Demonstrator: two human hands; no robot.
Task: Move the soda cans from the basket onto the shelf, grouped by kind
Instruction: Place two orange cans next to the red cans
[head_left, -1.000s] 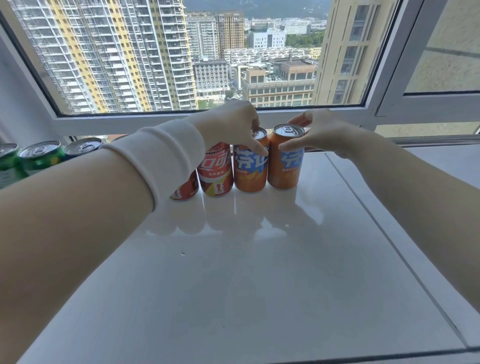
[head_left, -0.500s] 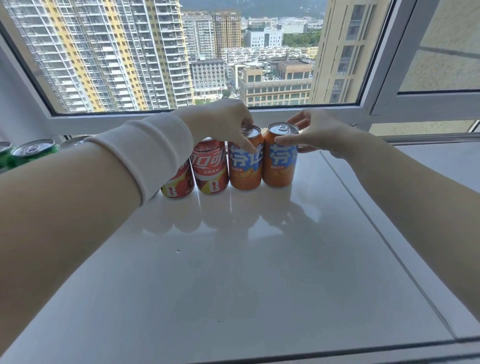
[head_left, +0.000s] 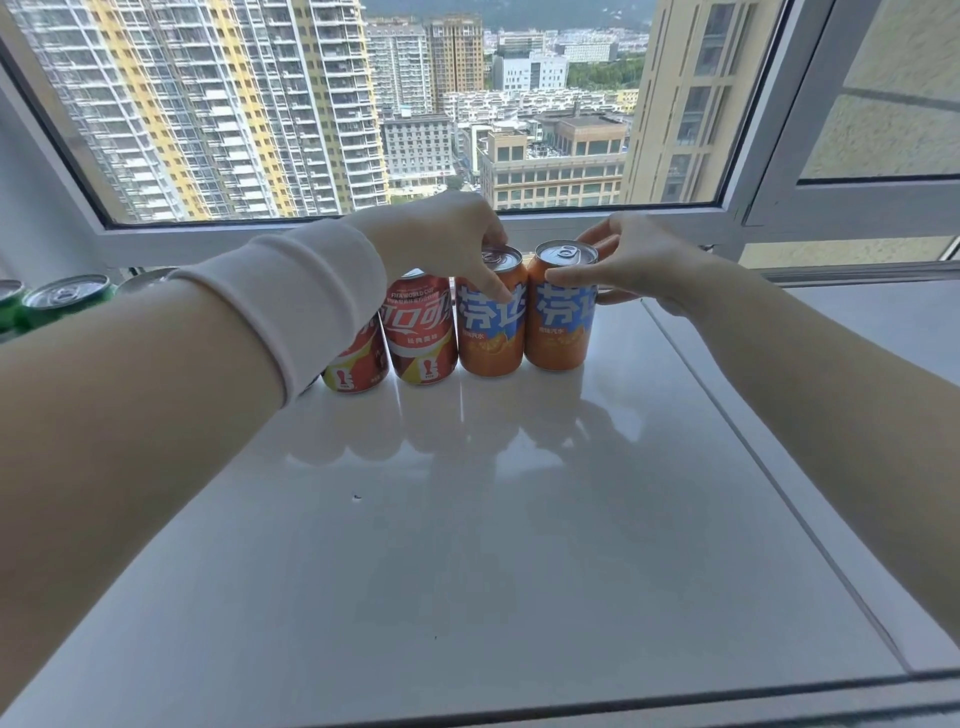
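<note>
Two orange soda cans stand side by side on the white shelf (head_left: 493, 519) below the window. My left hand (head_left: 447, 239) grips the left orange can (head_left: 491, 338) from above, thumb on its front. My right hand (head_left: 634, 265) holds the right orange can (head_left: 558, 332) at its top, thumb in front and fingers behind. To their left stand a red cola can (head_left: 421, 338) and a second red can (head_left: 358, 364), which my left sleeve partly hides. Green cans (head_left: 62, 301) stand at the far left. The basket is out of view.
The window frame (head_left: 571, 223) runs right behind the row of cans. A seam (head_left: 769, 478) crosses the shelf on the right. The shelf's front edge (head_left: 571, 701) lies near the bottom of the view.
Both hands stay on the two orange cans. The right hand's thumb has come lower onto the front of its can. The cans have barely shifted.
</note>
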